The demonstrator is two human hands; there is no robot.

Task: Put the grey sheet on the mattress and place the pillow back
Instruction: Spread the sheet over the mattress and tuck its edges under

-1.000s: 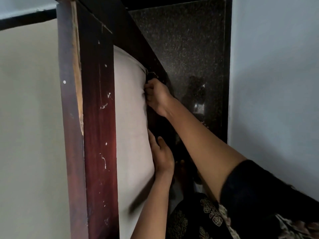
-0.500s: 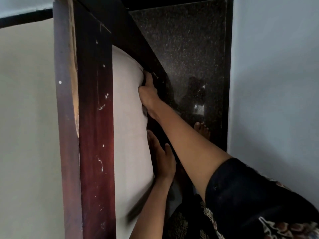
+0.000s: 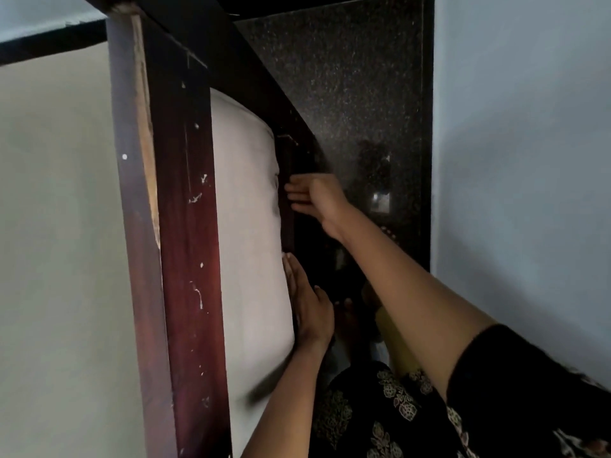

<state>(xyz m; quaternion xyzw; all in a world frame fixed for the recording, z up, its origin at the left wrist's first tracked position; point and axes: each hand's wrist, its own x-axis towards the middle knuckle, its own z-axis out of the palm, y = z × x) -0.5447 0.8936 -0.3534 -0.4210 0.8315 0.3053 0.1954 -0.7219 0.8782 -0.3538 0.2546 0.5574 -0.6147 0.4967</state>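
left hand [image 3: 309, 305]: flat, fingers straight and pointing up-frame, palm pressed on the grey sheet [image 3: 246, 219]; gripping nothing.
right hand [image 3: 315, 200]: further up-frame, fingers straight and loose, holding nothing; fingertips just beside the sheet edge, contact unclear.
grey sheet: pale and fairly smooth, covers the bulging mattress side; small creases near the right fingertips. Mattress itself is hidden under it.
bed frame [image 3: 185, 242]: scuffed dark red wooden post left of the sheet; dark rail [image 3: 264, 94] along its other edge.
floor [image 3: 363, 94]: dark, speckled, beyond the rail.
wall [image 3: 529, 160]: pale blue, right.
sleeve [image 3: 515, 391]: black, on the right arm.
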